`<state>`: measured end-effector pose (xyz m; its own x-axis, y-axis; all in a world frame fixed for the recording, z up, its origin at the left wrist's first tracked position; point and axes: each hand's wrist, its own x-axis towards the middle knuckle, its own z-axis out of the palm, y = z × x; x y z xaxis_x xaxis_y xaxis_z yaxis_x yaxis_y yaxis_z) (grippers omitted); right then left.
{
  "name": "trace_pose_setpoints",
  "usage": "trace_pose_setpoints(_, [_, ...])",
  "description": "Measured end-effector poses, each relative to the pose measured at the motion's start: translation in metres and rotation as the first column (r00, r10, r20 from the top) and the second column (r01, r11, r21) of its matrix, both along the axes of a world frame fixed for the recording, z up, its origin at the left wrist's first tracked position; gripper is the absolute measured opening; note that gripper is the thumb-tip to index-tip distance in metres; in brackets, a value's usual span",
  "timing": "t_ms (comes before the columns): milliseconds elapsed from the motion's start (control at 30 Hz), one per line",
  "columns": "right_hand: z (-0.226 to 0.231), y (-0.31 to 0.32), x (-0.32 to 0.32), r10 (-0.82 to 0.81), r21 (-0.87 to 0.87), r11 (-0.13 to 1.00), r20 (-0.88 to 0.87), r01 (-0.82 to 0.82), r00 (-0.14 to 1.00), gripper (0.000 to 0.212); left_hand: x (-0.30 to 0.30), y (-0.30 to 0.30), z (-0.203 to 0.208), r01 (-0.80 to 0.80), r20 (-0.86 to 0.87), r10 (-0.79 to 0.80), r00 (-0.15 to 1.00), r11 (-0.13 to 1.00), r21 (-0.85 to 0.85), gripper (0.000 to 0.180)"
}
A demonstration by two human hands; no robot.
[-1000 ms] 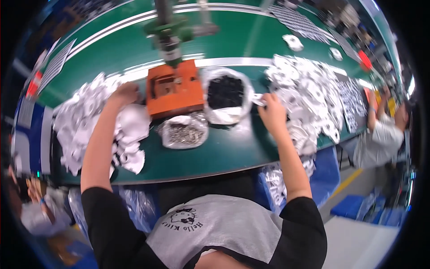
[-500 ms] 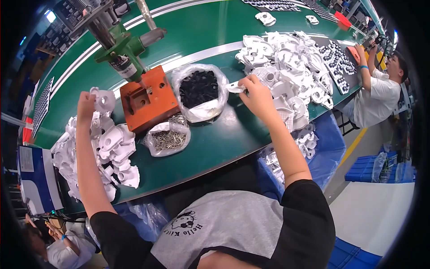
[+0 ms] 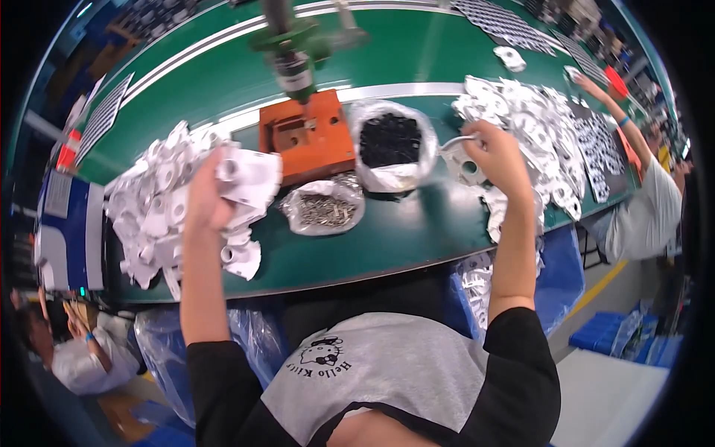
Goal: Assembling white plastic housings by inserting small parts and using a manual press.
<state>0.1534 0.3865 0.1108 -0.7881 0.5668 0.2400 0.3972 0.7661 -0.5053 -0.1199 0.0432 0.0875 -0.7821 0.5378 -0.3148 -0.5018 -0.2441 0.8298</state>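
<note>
I see my right hand [image 3: 497, 155] gripping a white part [image 3: 463, 160] just above the green table [image 3: 387, 238], fingers curled over its top edge; the part sits right of the black-parts bag [image 3: 390, 141] and at the near edge of the right pile [image 3: 536, 127] of like white pieces. Its round hole faces roughly toward me, and its long axis seems to run left to right, though the hand covers too much for me to be sure. My left hand [image 3: 208, 195] is clenched on another white piece [image 3: 249, 175], held up over the left pile [image 3: 160, 201]; that piece lies broad side up, its long side running across the view toward the orange jig [image 3: 307, 145]. Between my two hands, from left to right, stand the jig, a small clear bag of metal bits [image 3: 324, 208] in front of it, and the black-parts bag; these three fill the middle of the table. A green press head [image 3: 294, 52] comes down onto the back of the jig. Past the right pile a second person [image 3: 648, 201] in a white shirt reaches an arm over dark sheets [image 3: 596, 141] on the table. At lower left, another person [image 3: 82, 350] sits below the table edge.
</note>
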Motion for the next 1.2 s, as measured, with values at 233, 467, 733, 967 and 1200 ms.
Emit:
trace_pose_setpoints(233, [-0.018, -0.087, -0.024, 0.021, -0.793, 0.128, -0.598, -0.596, 0.801, 0.018, 0.091, 0.023, -0.017, -0.037, 0.1, 0.0, 0.995, 0.928, 0.372, 0.017])
trace_pose_setpoints(467, [-0.041, -0.15, -0.05, -0.174, -0.772, -0.372, -0.488, -0.516, 0.855, 0.037, 0.103, 0.025, -0.032, 0.222, -0.335, -0.009, 0.942, 0.766, 0.603, 0.01])
trace_pose_setpoints(733, [-0.062, -0.19, -0.05, 0.019, -0.655, -0.74, -0.253, -0.156, 0.967, 0.038, 0.092, 0.01, -0.011, 0.324, -0.932, -0.111, 0.346, 0.946, 0.008, 0.017])
trace_pose_setpoints(967, [-0.098, -0.183, -0.049, -0.087, -0.483, -0.841, -0.327, -0.245, 0.941, 0.031, 0.098, -0.002, -0.001, 0.287, -0.95, -0.209, 0.231, 0.948, -0.139, 0.042])
trace_pose_setpoints(1200, [-0.07, -0.186, -0.054, -0.221, -0.801, -0.402, -0.386, -0.444, 0.896, 0.033, 0.143, -0.007, -0.058, 0.148, -0.396, -0.079, 0.915, 0.978, 0.149, 0.055])
